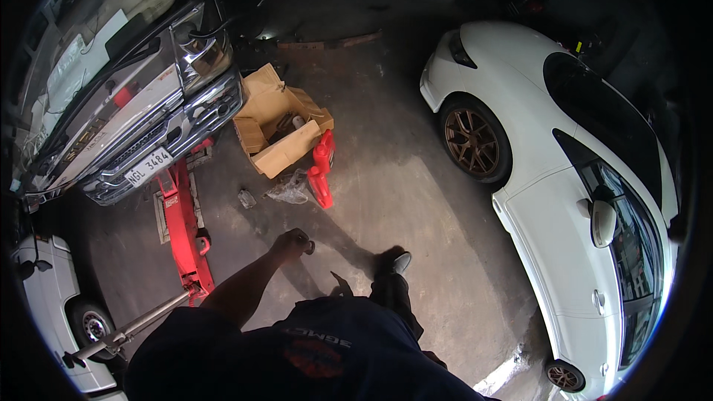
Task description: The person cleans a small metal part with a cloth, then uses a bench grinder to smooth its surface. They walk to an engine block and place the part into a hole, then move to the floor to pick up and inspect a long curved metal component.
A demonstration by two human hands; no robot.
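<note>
My left hand [290, 243] is held out in front of my body, its fingers closed. A small round-ended object [310, 247] sticks out of the fist; its kind is too dark to make out. Beyond the hand, a clear plastic bag [291, 188] lies crumpled on the floor. Red plastic bottles [321, 178] are next to the bag, beside an open cardboard box [286, 150] with dark parts inside. My right hand does not show; a sliver of skin appears at the right side of my dark shirt.
A red floor jack [182, 230] reaches under the front of a vehicle [148, 126] at left, its long handle [148, 324] angling toward me. A white car [527, 126] stands at right. Another white vehicle [56, 275] is at lower left. A small item [246, 198] lies near the jack.
</note>
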